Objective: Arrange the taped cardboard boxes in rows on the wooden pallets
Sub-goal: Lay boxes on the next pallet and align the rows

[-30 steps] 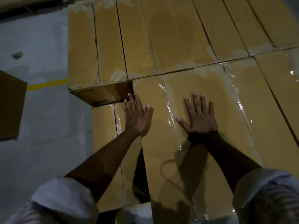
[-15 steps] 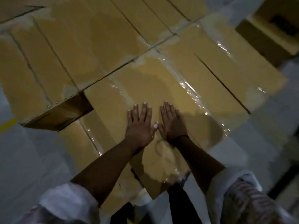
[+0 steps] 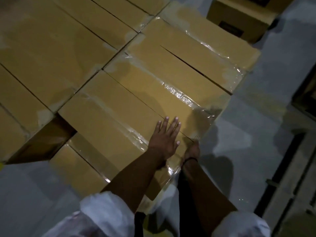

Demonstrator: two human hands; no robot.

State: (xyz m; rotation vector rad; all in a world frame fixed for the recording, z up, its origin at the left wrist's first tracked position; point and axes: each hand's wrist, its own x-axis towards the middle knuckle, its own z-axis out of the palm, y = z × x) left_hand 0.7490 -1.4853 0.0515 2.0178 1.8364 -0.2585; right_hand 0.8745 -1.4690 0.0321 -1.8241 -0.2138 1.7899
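Note:
A long cardboard box (image 3: 119, 117) with clear tape down its top lies in the near row of the stack. My left hand (image 3: 165, 135) lies flat on its top near the front end, fingers straight and spread. My right hand (image 3: 191, 149) is against the front end face of the same box, its fingers running up to the top edge by the crinkled tape. A second taped box (image 3: 172, 79) lies tight against it on the right. More boxes (image 3: 51, 40) form the far row. No pallet shows.
A lower box (image 3: 80, 165) sits one level down at the near left, beside the brown side wall (image 3: 42, 142) of a higher box. A dark carton (image 3: 239, 19) stands at the top right. Grey floor (image 3: 256, 134) runs along the right, with a dark frame (image 3: 304, 93) at the edge.
My view has swung right along the stack. The left hand has slid toward the box's front right corner, and the right hand has come off the top onto the front end.

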